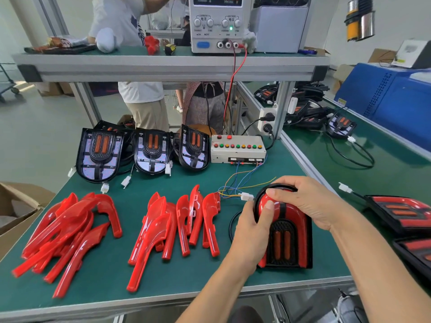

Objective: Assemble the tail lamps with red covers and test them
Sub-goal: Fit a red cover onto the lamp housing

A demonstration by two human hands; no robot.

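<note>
While both my hands press the red covers onto the tail lamp [283, 231] lying on the green table [163, 271], left hand [253, 226] in a curled grip on its left side, right hand [300, 200] over its top, I judge seating comes first, then plugging its white connector [246, 196] into the button box [238, 149].

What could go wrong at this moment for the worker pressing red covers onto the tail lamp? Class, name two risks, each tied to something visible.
1. Both the left hand and right hand press on the tail lamp near its white connector; a slip might tug the thin coloured wires running to the test box.
2. The loose red covers lie piled close by; a sideways sweep of the left forearm could probably knock some about.
</note>
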